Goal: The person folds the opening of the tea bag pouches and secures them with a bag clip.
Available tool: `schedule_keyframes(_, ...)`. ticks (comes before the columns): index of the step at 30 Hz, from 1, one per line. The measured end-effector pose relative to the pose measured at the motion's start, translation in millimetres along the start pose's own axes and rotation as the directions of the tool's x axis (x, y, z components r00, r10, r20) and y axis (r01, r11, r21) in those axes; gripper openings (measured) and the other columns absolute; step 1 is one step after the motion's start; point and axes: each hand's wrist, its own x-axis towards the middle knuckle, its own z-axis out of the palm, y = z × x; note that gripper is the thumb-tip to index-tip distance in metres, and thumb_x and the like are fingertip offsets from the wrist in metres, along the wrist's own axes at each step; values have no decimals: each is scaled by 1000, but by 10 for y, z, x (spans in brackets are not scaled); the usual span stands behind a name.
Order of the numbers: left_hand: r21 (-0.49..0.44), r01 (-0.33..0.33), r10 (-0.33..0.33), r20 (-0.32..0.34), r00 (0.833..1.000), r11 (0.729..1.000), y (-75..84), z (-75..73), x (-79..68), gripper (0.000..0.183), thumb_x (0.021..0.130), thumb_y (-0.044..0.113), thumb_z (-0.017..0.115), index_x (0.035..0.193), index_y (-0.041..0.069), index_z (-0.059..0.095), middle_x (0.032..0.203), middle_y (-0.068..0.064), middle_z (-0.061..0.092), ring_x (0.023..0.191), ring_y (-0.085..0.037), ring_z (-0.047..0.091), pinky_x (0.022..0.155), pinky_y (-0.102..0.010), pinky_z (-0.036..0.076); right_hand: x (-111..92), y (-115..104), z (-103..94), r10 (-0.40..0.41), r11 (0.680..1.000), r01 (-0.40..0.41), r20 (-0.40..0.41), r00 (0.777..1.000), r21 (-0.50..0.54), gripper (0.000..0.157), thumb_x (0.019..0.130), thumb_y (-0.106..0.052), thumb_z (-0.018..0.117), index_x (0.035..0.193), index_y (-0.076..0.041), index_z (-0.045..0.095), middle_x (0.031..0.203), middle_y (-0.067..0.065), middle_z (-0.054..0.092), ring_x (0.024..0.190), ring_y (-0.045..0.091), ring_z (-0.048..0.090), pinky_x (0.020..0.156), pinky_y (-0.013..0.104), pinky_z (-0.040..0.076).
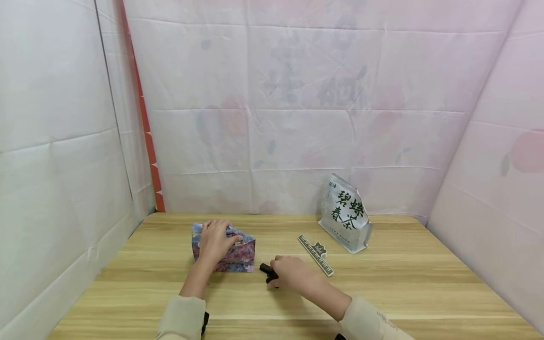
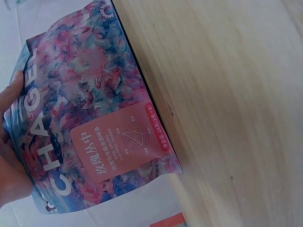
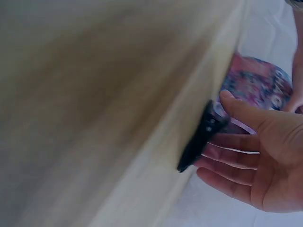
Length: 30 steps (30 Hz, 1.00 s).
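A colourful floral tea pouch (image 1: 239,257) stands on the table at left, its printed front (image 2: 90,85) filling the left wrist view. My left hand (image 1: 214,242) grips its folded top edge, thumb on the near side. To the right of the pouch, my right hand (image 1: 292,274) holds a black clip (image 1: 267,270) low over the table. The right wrist view shows the thumb and fingers around the handle end of the black clip (image 3: 199,139), its long bar extending beyond the fingertips.
A long clip with a piano-key pattern (image 1: 315,255) lies on the wooden table (image 1: 403,278), right of my right hand. Behind it stands a silver tea bag (image 1: 345,217) with dark green characters. White sheeting (image 1: 297,141) hangs at the back and both sides.
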Motion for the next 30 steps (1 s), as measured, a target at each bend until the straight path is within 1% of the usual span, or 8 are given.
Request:
schedule_keyframes(4, -2, 1, -1, 7, 1000, 1000, -13, 9, 5, 35, 71, 37, 77, 87, 10, 62, 86, -4, 62, 89, -25, 56, 96, -44, 31, -15, -28, 60, -9, 996, 6, -43, 999, -86, 48, 70, -48, 74, 87, -4, 64, 77, 2, 53, 69, 13, 56, 59, 27, 48)
schedule_keyframes(9, -16, 0, 0, -3, 1000, 1000, -22, 8, 10, 36, 71, 37, 77, 91, 10, 64, 89, -4, 64, 90, -25, 57, 97, -44, 30, -12, -27, 73, -33, 997, 26, -90, 995, -75, 45, 68, -45, 77, 82, -3, 64, 73, 2, 53, 64, 13, 54, 56, 26, 47)
schedule_keyframes(13, -14, -3, 3, -11, 1000, 1000, -22, 10, 9, 37, 71, 37, 78, 93, 9, 64, 91, -5, 64, 90, -25, 57, 97, -44, 31, 8, -20, 62, -38, 999, 35, -90, 995, -37, 41, 68, -39, 79, 78, -4, 63, 71, 3, 55, 61, 13, 54, 54, 26, 47)
schedule_keyframes(16, -11, -7, 7, -10, 1000, 1000, -20, 11, 11, 37, 71, 37, 78, 92, 10, 64, 91, -5, 64, 90, -25, 57, 96, -44, 31, 30, -7, 42, -22, 1000, 23, -71, 997, 19, 35, 68, -32, 79, 77, -5, 60, 67, 4, 55, 59, 14, 54, 53, 27, 46)
schedule_keyframes(20, -13, -12, 12, -7, 1000, 1000, -19, 9, 15, 36, 71, 37, 78, 90, 10, 64, 89, -4, 63, 89, -25, 57, 96, -44, 31, 51, 31, 17, -2, 999, 5, -54, 999, 53, 29, 69, -24, 75, 77, -5, 55, 63, 4, 51, 56, 17, 52, 50, 30, 45)
schedule_keyframes(23, -18, -11, 10, -10, 1000, 1000, -24, 7, 12, 35, 70, 37, 78, 89, 10, 63, 88, -3, 63, 88, -24, 57, 96, -44, 31, 50, 74, 8, 0, 999, 4, -79, 997, 50, 24, 71, -21, 70, 74, -6, 52, 60, 3, 48, 52, 16, 48, 46, 29, 44)
schedule_keyframes(27, -18, -6, 6, -11, 1000, 1000, -25, 4, 7, 35, 70, 36, 78, 88, 10, 63, 88, -4, 63, 88, -25, 56, 96, -44, 31, 50, 150, 0, -21, 996, 32, -121, 992, 88, 19, 73, -15, 66, 69, -6, 49, 56, 1, 44, 47, 11, 40, 41, 27, 39)
schedule_keyframes(30, -13, -5, 5, -11, 1000, 1000, -25, 5, 4, 35, 70, 37, 78, 88, 10, 62, 87, -4, 62, 88, -25, 56, 96, -44, 32, 73, 223, 4, -53, 986, 69, -109, 993, 150, 17, 75, -12, 61, 68, -6, 47, 55, -1, 40, 46, 9, 35, 41, 23, 34)
